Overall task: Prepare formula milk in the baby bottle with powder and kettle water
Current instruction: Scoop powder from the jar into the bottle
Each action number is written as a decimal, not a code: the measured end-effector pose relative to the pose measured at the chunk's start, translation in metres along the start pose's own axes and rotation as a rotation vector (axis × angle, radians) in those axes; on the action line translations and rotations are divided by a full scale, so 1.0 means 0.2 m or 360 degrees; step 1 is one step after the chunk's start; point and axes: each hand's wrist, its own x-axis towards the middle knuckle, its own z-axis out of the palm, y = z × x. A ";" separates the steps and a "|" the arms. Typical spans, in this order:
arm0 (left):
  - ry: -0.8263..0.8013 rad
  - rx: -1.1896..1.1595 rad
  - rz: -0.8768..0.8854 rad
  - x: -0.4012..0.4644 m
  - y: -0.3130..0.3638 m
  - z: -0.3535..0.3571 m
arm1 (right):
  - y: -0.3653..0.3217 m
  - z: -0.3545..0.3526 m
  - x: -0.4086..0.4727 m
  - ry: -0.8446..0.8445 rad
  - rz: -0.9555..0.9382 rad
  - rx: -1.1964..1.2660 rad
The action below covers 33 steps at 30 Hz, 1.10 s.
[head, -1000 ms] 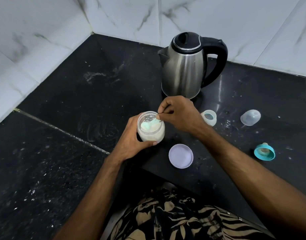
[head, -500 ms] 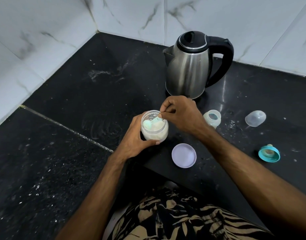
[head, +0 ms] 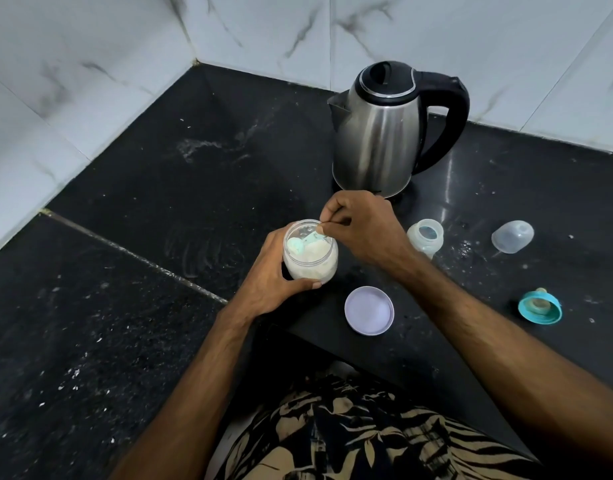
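1. I see the left hand (head: 268, 271) wrapped around the powder jar (head: 311, 252), fingers curled on its far-left side and thumb across the near side. The jar is open and upright, at the near edge of the black counter (head: 194, 188).
2. The right hand (head: 362, 230) hovers at the jar's right rim. Thumb and forefinger pinch the handle of a pale green scoop (head: 299, 243); the other fingers curl into the palm.
3. The scoop's bowl lies inside the jar mouth, on top of the white powder (head: 315, 256). I cannot tell how full the bowl is.
4. Baby bottle (head: 425, 238): upright, uncapped, just right of the right wrist, in front of the kettle. I cannot tell its contents.
5. Kettle (head: 381, 133): steel body, black lid closed, handle to the right, at the back of the counter near the tiled wall (head: 90, 64).
6. Jar lid (head: 369, 310): lilac, flat on the counter, near the jar and to its right.
7. Clear bottle cap (head: 512, 236) lies on its side, right of the bottle.
8. Teal collar with teat (head: 539, 305) lies well apart, near right.
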 end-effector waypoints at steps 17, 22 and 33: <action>-0.0005 0.0018 0.0004 0.00 -0.01 0.00 | 0.02 0.01 0.01 0.0011 0.0058 0.0080; -0.0003 0.0034 0.0019 0.01 -0.01 0.00 | 0.02 0.01 0.01 0.0031 0.0045 0.0054; 0.0001 0.0033 0.0030 0.01 -0.02 0.00 | 0.00 0.01 0.00 0.0005 0.0035 0.0036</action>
